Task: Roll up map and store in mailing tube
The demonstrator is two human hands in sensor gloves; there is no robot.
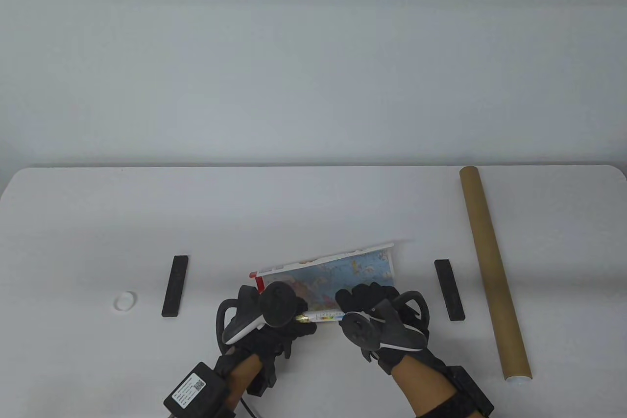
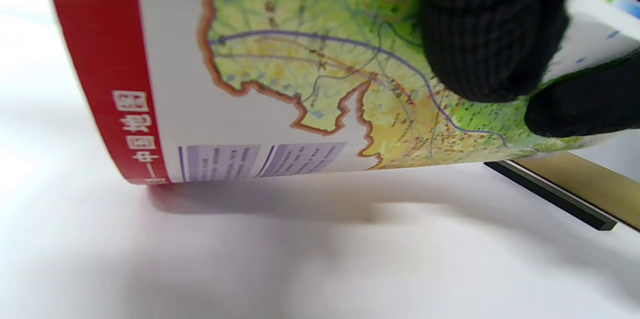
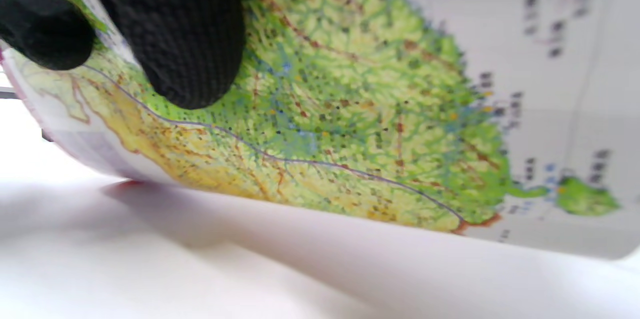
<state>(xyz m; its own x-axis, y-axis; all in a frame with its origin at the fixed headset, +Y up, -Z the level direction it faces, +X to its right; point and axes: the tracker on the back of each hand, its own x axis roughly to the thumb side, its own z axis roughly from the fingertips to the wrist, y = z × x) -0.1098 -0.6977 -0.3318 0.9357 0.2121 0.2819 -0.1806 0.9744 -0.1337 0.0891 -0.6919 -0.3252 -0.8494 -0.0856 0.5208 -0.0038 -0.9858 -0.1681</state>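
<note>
From my screen I see the map lying near the front edge of the white table, a little right of the middle, and it is partly rolled: the near part curls up into a roll while the far edge, white with a red strip at its left end, lies further away on the table. My left hand holds the left part of the roll and my right hand holds the right part; between them a short piece of the rolled edge shows. In the left wrist view the gloved fingertips press on the printed side of the curved paper, and in the right wrist view the fingertips do the same (the fingers of both hands are curled around the roll and grip it). The brown mailing tube lies at the right side of the table, well apart from the map, running from far to near, with its white end cap at the near end. Two black bars lie on the table, one to the left of the hands and one to the right, between the map and the tube. A small white cap lies further left, near the left bar.
</note>
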